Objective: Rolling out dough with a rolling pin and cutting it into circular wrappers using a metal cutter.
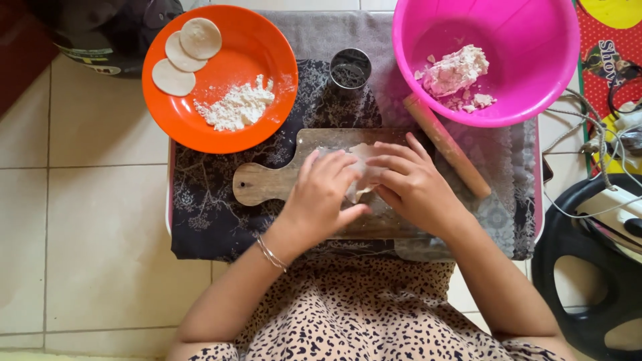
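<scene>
Both hands meet over the board (pixel 267 182). The left hand (pixel 321 197) curls its fingers onto a thin sheet of dough (pixel 361 175), thumb tucked under an edge; the right hand (pixel 411 187) lies beside it, fingers pressed on the same sheet. The step looks like gathering dough; next calls for a gentle lift. A rolling pin (pixel 447 146) lies right, a metal cutter (pixel 350 67) behind, between an orange plate (pixel 251 47) with 3 discs (pixel 184 57) and flour (pixel 235 107) and a pink bowl (pixel 535 40).
</scene>
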